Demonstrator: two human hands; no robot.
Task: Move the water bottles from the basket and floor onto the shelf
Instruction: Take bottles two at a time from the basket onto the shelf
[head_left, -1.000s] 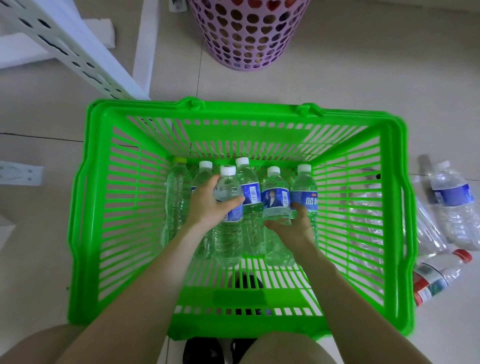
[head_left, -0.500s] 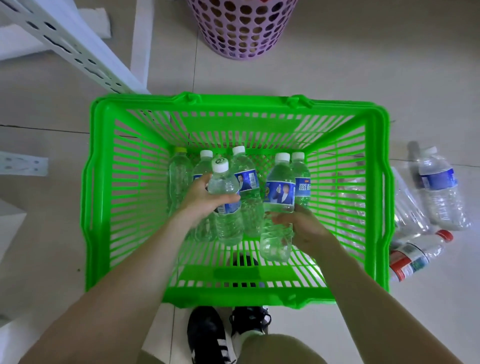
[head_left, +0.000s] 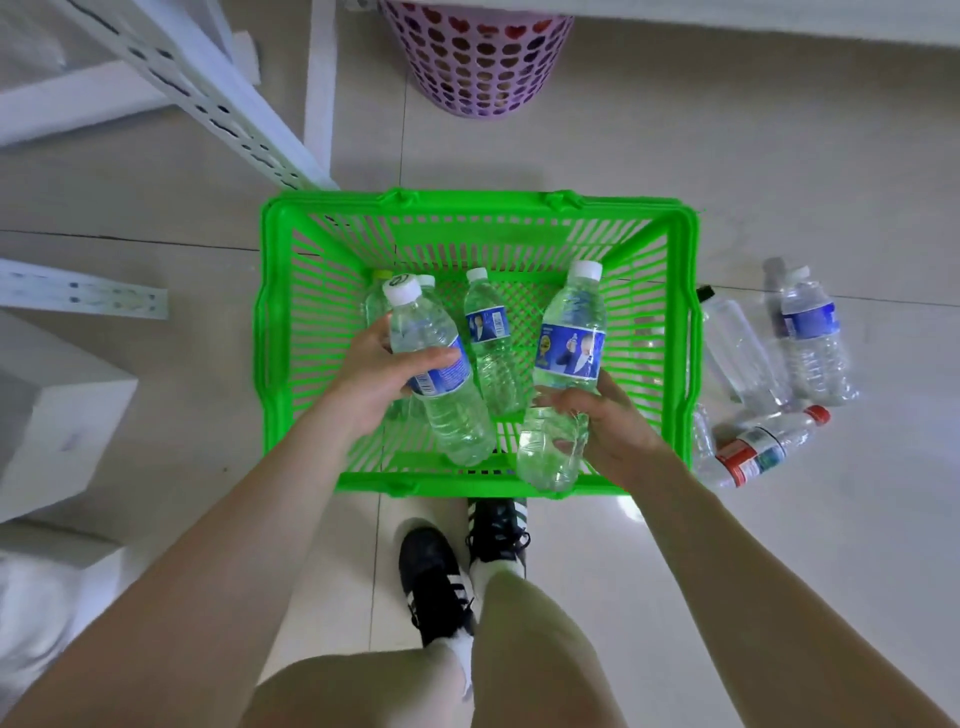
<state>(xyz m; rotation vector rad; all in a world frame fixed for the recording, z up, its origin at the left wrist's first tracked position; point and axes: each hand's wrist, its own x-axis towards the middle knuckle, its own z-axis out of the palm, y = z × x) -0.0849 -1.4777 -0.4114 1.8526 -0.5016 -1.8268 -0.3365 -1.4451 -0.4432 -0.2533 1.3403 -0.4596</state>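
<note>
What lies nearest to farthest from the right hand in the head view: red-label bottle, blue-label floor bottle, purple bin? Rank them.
1. Red-label bottle, floor, right of the right hand.
2. Blue-label floor bottle, farther right.
3. Purple bin, top centre.

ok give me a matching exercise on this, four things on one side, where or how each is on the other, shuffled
1 left hand
2 right hand
3 red-capped bottle
4 purple bin

A lies on the floor right of the green basket
B grips the picture-label bottle below its label
C stands beyond the basket's far rim
D grips the green-marked-cap bottle over its label

Pairs: 1-D, 2-B, 3-A, 4-C
</note>
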